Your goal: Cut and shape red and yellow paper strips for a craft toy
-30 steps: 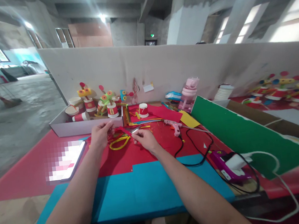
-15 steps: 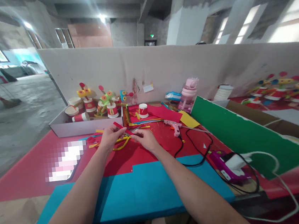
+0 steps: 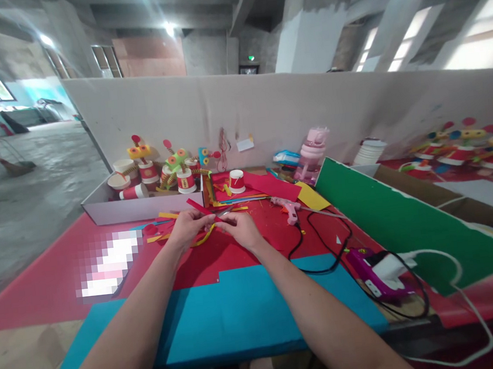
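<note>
Over the middle of the table, my left hand (image 3: 189, 228) pinches a narrow red paper strip (image 3: 198, 206), whose free end sticks up past the fingers to the upper left. My right hand (image 3: 239, 226) is closed at the strip's lower right end, with fingertips close to those of the left. A bent yellow strip (image 3: 207, 237) shows below and between the hands. Scissors (image 3: 226, 211) lie partly hidden just behind them. Yellow and orange paper pieces (image 3: 157, 238) and a red round piece (image 3: 150, 230) are left of my left hand.
A white box (image 3: 143, 209) of paper-cup figures stands behind left. One paper cup (image 3: 237, 181) sits at the back. A pink glue gun (image 3: 288, 208) lies right, its cord near a purple power strip (image 3: 377, 279). A green board (image 3: 405, 226) bounds the right; a blurred phone-like slab (image 3: 113, 264) lies left.
My hands have come closer together, and the right fingers now meet the red strip's lower end. The left hand has shifted slightly right. The view moved little.
</note>
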Demonstrator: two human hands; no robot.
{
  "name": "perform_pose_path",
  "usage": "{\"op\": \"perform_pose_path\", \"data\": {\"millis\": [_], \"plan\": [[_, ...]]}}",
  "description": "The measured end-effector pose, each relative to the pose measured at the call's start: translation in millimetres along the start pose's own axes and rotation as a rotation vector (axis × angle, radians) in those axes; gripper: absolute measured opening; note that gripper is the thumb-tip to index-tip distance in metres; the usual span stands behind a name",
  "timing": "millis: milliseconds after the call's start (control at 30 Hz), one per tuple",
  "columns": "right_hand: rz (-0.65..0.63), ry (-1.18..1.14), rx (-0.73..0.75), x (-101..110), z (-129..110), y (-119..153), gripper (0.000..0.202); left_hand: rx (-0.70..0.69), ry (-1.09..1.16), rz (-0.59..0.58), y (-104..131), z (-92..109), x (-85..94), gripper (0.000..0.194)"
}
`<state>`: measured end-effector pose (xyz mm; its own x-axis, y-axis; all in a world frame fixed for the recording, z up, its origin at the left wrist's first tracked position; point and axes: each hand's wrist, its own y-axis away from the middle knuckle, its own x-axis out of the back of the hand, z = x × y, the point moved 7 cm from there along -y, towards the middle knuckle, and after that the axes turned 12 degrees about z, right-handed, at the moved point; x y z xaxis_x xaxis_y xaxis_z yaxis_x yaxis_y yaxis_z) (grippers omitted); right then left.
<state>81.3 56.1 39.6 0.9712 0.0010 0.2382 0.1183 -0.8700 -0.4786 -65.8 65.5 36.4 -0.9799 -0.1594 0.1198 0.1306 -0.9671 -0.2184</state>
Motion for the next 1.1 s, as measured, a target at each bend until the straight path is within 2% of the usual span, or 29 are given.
{"op": "perform_pose_path", "data": {"millis": [533, 633, 733, 900, 1100], "plan": [[-0.038, -0.115, -0.163, -2.7, 16.0, 1.4, 0.031, 0.031, 0.038, 0.034, 5.3, 7.5, -0.7, 0.035], [-0.049, -0.182, -0.222, -3.4, 18.3, 3.0, 0.033, 0.018, 0.052, -0.025, 6.3, 8.8, -4.8, 0.034], [-0.064, -0.216, -0.244, -4.5, 17.1, 4.5, 0.035, 0.0, -0.027, -0.079, 7.3, 7.9, -8.1, 0.033], [-0.079, -0.205, -0.253, -6.3, 16.5, 5.4, 0.034, -0.002, -0.153, -0.01, 5.0, 4.0, -3.1, 0.035], [-0.114, -0.207, -0.215, -5.9, 12.0, 4.8, 0.034, 0.017, -0.051, 0.078, -2.8, -1.0, 7.2, 0.035]]}}
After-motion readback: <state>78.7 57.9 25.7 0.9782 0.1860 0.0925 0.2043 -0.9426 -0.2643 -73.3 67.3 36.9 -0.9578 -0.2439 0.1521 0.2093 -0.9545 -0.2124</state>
